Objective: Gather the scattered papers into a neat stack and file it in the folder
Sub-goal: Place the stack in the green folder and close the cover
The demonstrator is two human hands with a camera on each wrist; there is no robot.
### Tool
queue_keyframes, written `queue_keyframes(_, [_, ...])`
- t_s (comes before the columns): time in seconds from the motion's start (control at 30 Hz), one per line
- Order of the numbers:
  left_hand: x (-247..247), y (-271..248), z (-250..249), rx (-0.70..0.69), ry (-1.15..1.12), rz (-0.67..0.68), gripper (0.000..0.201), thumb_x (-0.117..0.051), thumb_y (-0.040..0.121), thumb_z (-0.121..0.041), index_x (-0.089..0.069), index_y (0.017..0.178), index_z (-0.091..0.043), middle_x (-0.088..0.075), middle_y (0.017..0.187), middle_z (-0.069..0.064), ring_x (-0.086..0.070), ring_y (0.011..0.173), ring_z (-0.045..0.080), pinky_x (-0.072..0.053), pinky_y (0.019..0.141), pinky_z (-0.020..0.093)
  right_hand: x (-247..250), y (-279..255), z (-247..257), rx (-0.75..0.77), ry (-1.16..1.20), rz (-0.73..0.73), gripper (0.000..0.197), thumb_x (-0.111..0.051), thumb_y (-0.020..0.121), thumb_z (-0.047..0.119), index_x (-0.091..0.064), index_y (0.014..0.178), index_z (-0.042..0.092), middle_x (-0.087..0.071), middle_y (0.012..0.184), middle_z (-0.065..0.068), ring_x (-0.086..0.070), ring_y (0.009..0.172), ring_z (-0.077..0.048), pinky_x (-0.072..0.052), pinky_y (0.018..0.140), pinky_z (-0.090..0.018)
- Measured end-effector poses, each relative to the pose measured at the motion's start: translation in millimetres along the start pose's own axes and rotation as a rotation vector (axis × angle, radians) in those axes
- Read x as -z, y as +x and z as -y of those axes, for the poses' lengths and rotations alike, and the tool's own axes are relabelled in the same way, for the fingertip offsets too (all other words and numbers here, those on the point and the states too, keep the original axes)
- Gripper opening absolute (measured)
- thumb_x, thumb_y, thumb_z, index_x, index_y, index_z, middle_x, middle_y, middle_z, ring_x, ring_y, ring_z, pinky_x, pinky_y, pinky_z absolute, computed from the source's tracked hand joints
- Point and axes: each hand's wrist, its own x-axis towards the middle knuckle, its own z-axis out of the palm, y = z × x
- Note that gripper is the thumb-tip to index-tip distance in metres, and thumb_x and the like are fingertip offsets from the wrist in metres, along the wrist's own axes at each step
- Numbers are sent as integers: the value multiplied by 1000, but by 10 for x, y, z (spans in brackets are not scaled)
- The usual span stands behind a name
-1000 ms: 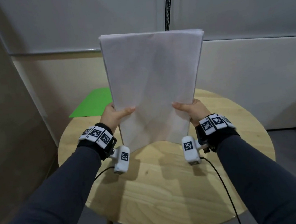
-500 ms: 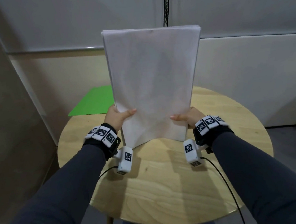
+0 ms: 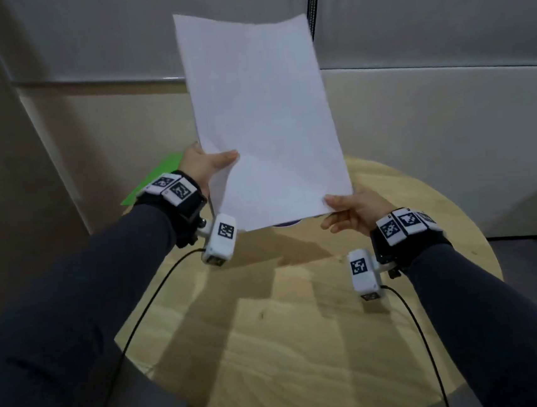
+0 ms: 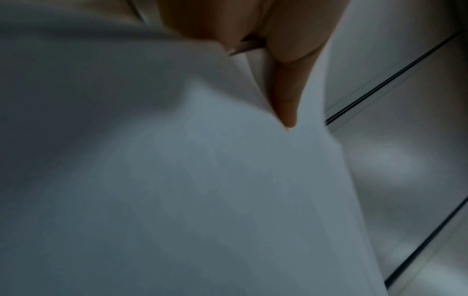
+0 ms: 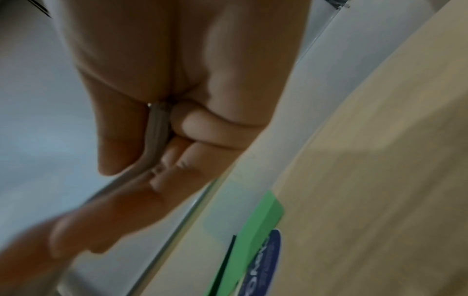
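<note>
White paper stack (image 3: 263,115), a second ago standing on end on the round table (image 3: 305,324), is now lifted clear and tilted left. Left hand (image 3: 206,166) pinches its side, right hand (image 3: 353,213) its lower corner. Squaring looks finished; green folder (image 3: 156,178), behind the table's left edge, likely comes next.

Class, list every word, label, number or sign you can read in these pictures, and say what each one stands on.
No text can be read here.
Blue oval label by the green folder: white lettering, too blurred to read.
Paper stack: no print visible on the side shown.
Wrist tags: black and white square codes, no words.
</note>
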Motion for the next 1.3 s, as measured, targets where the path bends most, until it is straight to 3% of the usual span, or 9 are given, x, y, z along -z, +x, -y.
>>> queue_keyframes(0.13, [14,398,-2,200,129,-43,52,-77,73,-20,-61,117,1,-68,112,15,-68,93,28,-54,89,43,15,151,143,61,121,-30,13,-46,92,1,-53,102,-3,-70,60,-14,-60,39,-12,-50,39,-18])
queue_keyframes(0.27, [25,637,71,347,197,-91,34,-51,94,-37,-54,114,-9,-61,103,9,-61,65,23,-53,69,31,95,379,107,36,282,-109,11,-44,93,0,-54,97,-1,-69,56,-14,-58,37,-9,-50,39,-16])
queue_keyframes(0.3, [50,665,125,359,406,-85,35,-43,98,-35,-50,120,-9,-58,112,13,-60,73,26,-48,73,29,111,450,92,21,307,-129,11,-44,93,0,-54,95,-1,-69,55,-13,-59,37,-9,-50,39,-15])
queue_keyframes(0.37, [157,741,313,336,917,-27,40,-38,100,-29,-49,129,-4,-50,137,18,-55,112,32,-35,75,25,128,613,60,-13,352,-172,9,-45,93,0,-53,92,-3,-69,54,-14,-60,37,-8,-51,40,-15])
queue_keyframes(0.47, [192,831,577,401,1239,106,46,-39,100,-26,-42,139,-2,-42,145,19,-40,135,30,-32,88,28,92,868,4,-46,426,-222,9,-45,93,-1,-51,89,-6,-69,54,-16,-62,37,-9,-51,40,-15])
queue_keyframes(0.57, [162,902,806,466,1305,149,53,-38,99,-33,-35,143,-3,-34,151,18,-32,139,30,-25,113,34,43,1059,-52,-59,488,-248,10,-45,93,-2,-49,84,-3,-68,52,-17,-62,38,-10,-51,39,-16])
queue_keyframes(0.87, [130,695,986,544,1417,314,56,-34,99,-40,-24,149,-16,-22,155,19,-30,140,34,-25,116,42,78,1028,-74,-73,536,-269,12,-44,94,-2,-48,82,-3,-68,52,-17,-64,39,-12,-51,40,-16])
queue_keyframes(1.0, [-4,266,952,491,1514,389,58,-35,98,-42,-24,149,-16,-21,156,14,-22,144,32,-17,118,41,86,821,-27,-56,538,-257,11,-43,94,-1,-48,84,-3,-68,51,-17,-64,39,-11,-50,39,-15])
queue_keyframes(1.3, [-353,-879,828,443,1568,599,60,-29,99,-47,-6,151,-29,-1,160,10,-19,143,36,-21,116,37,230,115,-262,-91,506,-275,9,-44,94,-1,-47,85,-2,-68,53,-18,-62,37,-10,-51,39,-16])
